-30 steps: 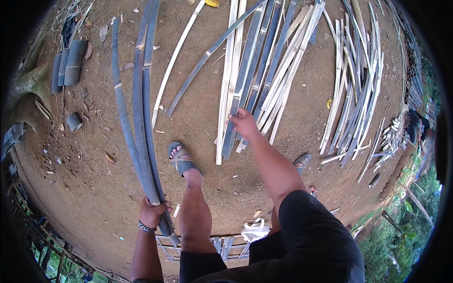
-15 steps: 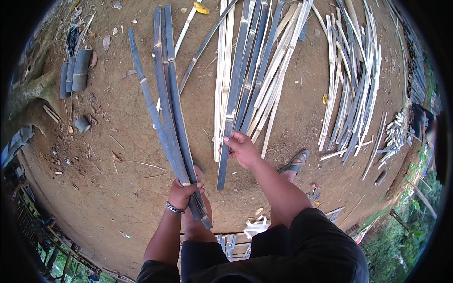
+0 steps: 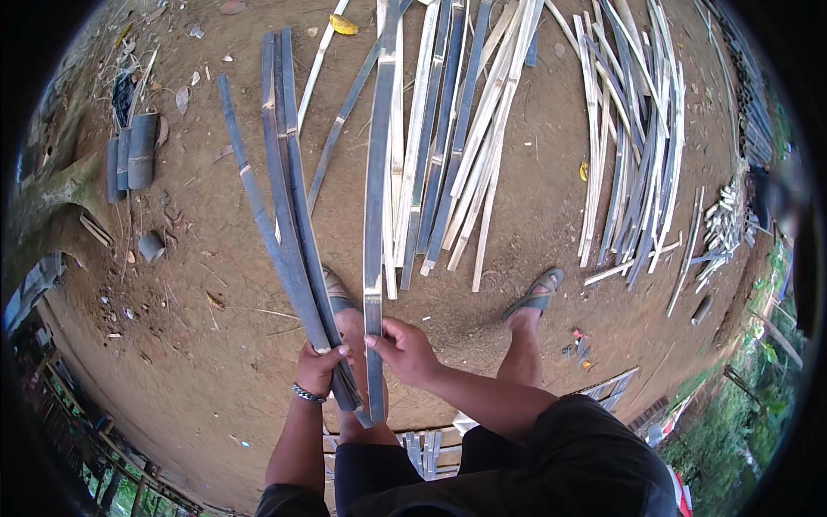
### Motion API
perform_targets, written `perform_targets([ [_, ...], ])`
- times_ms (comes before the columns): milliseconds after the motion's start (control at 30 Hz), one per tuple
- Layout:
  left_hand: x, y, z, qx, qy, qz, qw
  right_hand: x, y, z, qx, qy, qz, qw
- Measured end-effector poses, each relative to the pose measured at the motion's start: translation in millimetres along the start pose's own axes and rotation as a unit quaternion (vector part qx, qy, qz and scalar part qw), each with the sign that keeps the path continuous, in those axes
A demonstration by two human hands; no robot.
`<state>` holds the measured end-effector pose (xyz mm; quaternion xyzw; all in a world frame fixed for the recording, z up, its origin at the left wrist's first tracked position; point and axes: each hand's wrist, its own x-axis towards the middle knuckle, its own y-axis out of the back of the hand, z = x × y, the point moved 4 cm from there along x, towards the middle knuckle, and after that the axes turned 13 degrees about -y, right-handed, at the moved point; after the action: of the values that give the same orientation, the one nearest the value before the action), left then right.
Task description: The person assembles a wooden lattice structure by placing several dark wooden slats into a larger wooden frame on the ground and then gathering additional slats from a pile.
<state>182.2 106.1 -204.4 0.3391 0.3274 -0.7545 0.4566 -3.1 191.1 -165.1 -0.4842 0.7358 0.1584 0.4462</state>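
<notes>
Right now both hands work close together at waist height, over bare dirt ground (image 3: 189,379). Left hand (image 3: 320,366) is clamped round a bundle of grey-green bamboo strips (image 3: 289,224), approx three or four of them, fanning up and away to the left. Right hand (image 3: 405,349) pinches a single bamboo strip (image 3: 376,172) between thumb and fingers near its lower end; that strip runs almost straight up, its far end overlapping the loose pile of strips (image 3: 448,146) lying on the ground ahead. Hands are just beside each other, nearly touching, each w/ its own grip.

Step in hand, as I read it: adding one more strip to the held bundle, i.e. collecting strips from the pile.

Next move calls for swinging the single strip's lower end across into the left fist, so the left fingers must loosen briefly w/o letting the bundle slide, then close again round all of it. Ends sit uneven, so some aligning is prob needed.

Around: sandalled left foot (image 3: 338,297) under the bundle, right foot (image 3: 536,297) beside the pile. A second pile of strips (image 3: 642,155) lies further right, and short bamboo tube sections (image 3: 133,155) at far left.
</notes>
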Motion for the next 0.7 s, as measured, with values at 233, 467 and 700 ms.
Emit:
perform_targets([
  [233,-4.4,51.1,17.7,0.062,-0.013,0.021,0.998,50.5,-24.5,-13.3,-0.062,0.069,0.016,0.996],
  [467,5.5,67.4,13.7,0.118,-0.01,0.025,0.993,225.0,-20.4,-0.5,-0.169,-0.03,0.049,0.984],
  [700,9.9,66.6,0.1,0.109,0.006,0.03,0.994,222.8,85.8,98.8,-0.258,-0.102,0.35,0.895],
])
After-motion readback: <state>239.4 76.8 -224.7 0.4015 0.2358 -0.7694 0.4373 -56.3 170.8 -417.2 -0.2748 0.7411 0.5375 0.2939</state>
